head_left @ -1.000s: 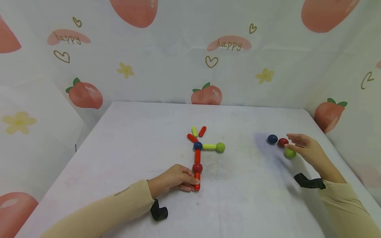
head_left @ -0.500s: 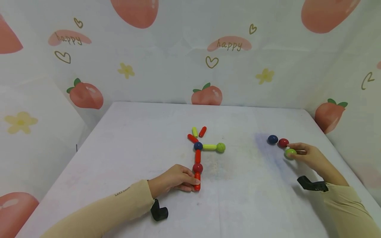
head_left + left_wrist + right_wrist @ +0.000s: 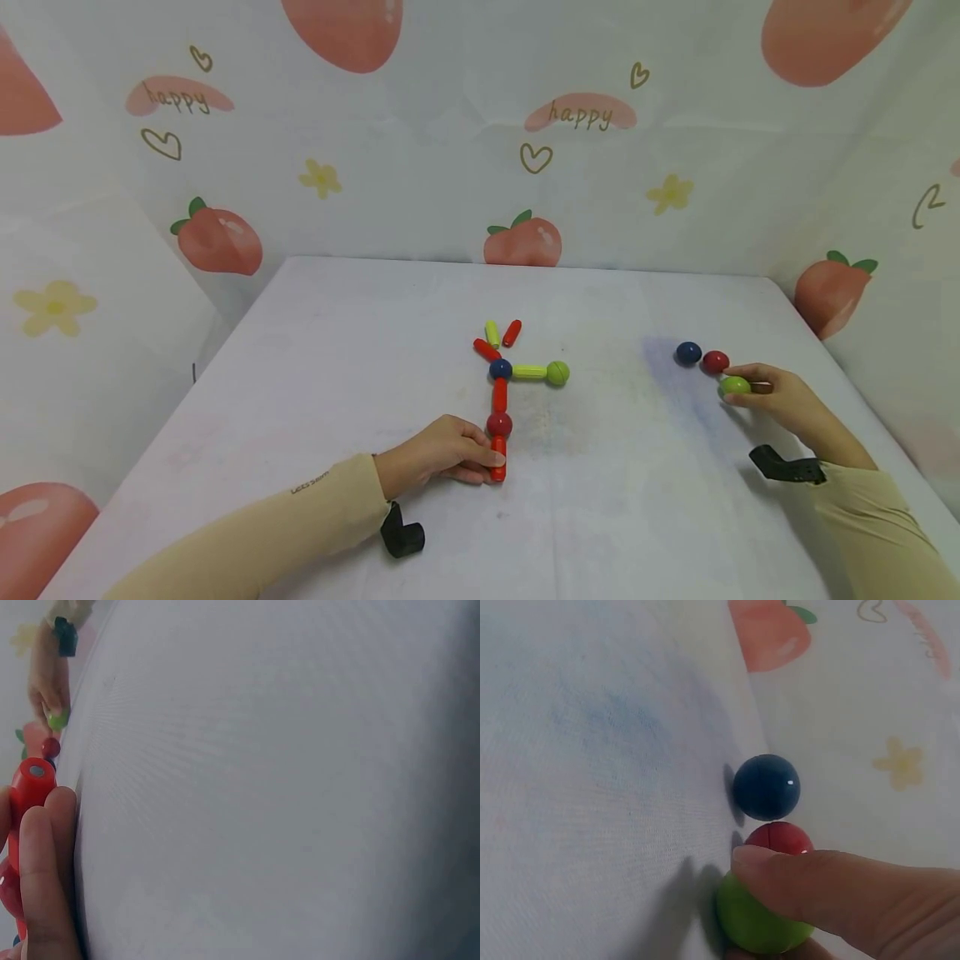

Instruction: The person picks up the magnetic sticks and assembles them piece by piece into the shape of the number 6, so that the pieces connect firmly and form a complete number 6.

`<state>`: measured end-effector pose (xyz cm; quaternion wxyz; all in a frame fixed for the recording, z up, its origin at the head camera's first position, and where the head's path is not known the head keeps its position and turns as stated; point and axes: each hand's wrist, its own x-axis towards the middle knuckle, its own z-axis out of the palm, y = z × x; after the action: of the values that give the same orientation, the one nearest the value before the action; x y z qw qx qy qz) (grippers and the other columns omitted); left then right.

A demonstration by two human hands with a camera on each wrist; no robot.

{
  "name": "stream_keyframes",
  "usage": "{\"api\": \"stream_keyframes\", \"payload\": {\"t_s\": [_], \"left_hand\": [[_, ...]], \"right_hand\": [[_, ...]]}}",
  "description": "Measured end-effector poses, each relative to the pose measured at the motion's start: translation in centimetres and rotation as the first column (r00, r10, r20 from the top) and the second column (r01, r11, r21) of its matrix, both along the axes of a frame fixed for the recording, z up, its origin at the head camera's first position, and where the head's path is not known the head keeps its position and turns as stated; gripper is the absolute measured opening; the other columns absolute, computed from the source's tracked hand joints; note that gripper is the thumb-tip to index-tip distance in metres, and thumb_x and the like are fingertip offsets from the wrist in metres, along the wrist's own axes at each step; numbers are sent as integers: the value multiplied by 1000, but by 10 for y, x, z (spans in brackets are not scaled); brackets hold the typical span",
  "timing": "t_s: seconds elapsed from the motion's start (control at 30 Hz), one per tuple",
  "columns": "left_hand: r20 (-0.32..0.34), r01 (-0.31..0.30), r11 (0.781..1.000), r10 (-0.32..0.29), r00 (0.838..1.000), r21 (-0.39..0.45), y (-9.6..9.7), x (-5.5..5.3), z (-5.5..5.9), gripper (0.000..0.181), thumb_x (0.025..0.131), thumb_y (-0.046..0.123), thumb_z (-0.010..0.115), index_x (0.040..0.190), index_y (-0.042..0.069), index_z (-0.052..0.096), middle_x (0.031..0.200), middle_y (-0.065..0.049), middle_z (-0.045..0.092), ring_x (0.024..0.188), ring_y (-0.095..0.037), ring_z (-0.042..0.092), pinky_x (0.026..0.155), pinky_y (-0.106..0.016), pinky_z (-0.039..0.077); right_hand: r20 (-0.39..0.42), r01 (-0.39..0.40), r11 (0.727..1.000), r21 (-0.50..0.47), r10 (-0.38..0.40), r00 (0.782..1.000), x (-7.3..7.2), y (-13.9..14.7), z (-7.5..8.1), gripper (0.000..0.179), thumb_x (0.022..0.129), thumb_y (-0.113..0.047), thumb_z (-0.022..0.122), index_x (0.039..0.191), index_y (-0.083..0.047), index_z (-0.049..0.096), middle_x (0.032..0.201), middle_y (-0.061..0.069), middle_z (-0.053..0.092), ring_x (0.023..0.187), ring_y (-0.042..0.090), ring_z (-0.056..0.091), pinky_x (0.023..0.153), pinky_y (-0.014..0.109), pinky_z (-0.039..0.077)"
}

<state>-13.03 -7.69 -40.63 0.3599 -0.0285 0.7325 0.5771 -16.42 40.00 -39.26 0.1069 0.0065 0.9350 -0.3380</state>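
My left hand (image 3: 448, 450) pinches the near red rod (image 3: 498, 460), a magnetic building stick with a metal disc in its end, between thumb and fingers. That rod joins a red ball (image 3: 499, 425), another red rod (image 3: 500, 395) and a blue ball (image 3: 501, 370) in a line. From the blue ball a yellow-green rod (image 3: 530, 372) runs right to a green ball (image 3: 558, 373). On the right side of the table, my right hand (image 3: 780, 408) pinches a loose green ball (image 3: 754, 919) between thumb and fingers. Just beyond it sit a loose red ball (image 3: 716, 362) and a dark blue ball (image 3: 766, 787).
A red rod (image 3: 486, 349) angles off the blue ball's upper left. Behind it lie a yellow-green rod (image 3: 492, 333) and a red rod (image 3: 512, 333). The white table (image 3: 360, 333) backs onto a peach-print cloth (image 3: 420, 150).
My right hand has come down from above the loose balls and now pinches the green one. My left hand keeps its hold on the red rod, nearly still.
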Motion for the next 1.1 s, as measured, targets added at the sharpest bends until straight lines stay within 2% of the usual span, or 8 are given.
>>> {"api": "stream_keyframes", "payload": {"t_s": [0.27,0.5,0.53,0.63,0.77,0.93,1.0,1.1], "left_hand": [[-9,1,1000,-1,1000,-6,1,-1,1,20,84,16,76,94,2,68,81,-6,72,66,-12,70,65,-23,57],[-21,5,1000,-6,1000,-22,2,-2,0,21,84,17,76,96,3,67,81,-5,72,67,-12,70,65,-24,57],[-22,6,1000,-6,1000,-19,2,-2,0,20,84,17,76,96,3,67,81,-5,72,67,-12,70,64,-24,57],[-23,8,1000,-8,1000,-12,1,-2,-1,20,84,16,76,95,3,67,80,-5,72,66,-12,70,65,-24,57],[-24,11,1000,-11,1000,-12,2,-1,-1,19,84,16,76,95,3,67,80,-5,72,66,-12,69,65,-24,57],[-21,15,1000,-15,1000,-2,2,-1,-2,19,84,16,75,95,2,68,80,-4,71,65,-12,69,65,-25,57],[-19,14,1000,-14,1000,0,2,-1,-2,19,84,16,75,95,2,68,80,-5,72,65,-12,69,65,-25,57],[-22,13,1000,-14,1000,-4,2,0,-3,19,84,16,75,96,3,68,81,-5,72,65,-12,69,65,-25,57]], "right_hand": [[-29,1,1000,23,0,1000,-1,-2,3,57,92,-29,66,131,9,49,129,34,49,113,46,52,68,14,46],[-28,-37,999,-30,36,999,2,-16,10,56,93,-31,65,133,6,50,138,33,43,119,48,49,72,14,45],[-39,-47,998,-36,45,998,2,-19,12,54,93,-30,65,132,5,51,138,32,44,117,46,51,72,13,45],[-79,-76,995,-64,70,994,5,-31,18,50,92,-28,66,130,3,54,136,28,47,107,14,60,74,12,46],[-140,-123,988,-92,109,984,9,-49,26,46,92,-25,67,128,1,57,130,14,52,93,-18,48,75,11,45],[-183,-164,979,-122,140,973,11,-71,31,44,91,-24,68,129,-3,58,122,-6,53,98,-16,50,78,13,46],[-181,-172,976,-131,147,972,11,-81,32,45,91,-25,68,129,-3,58,124,-4,54,100,-12,52,79,15,47],[-171,-187,972,-139,163,972,12,-97,33,46,91,-26,68,129,-4,58,126,6,56,105,2,58,79,17,48]]}}
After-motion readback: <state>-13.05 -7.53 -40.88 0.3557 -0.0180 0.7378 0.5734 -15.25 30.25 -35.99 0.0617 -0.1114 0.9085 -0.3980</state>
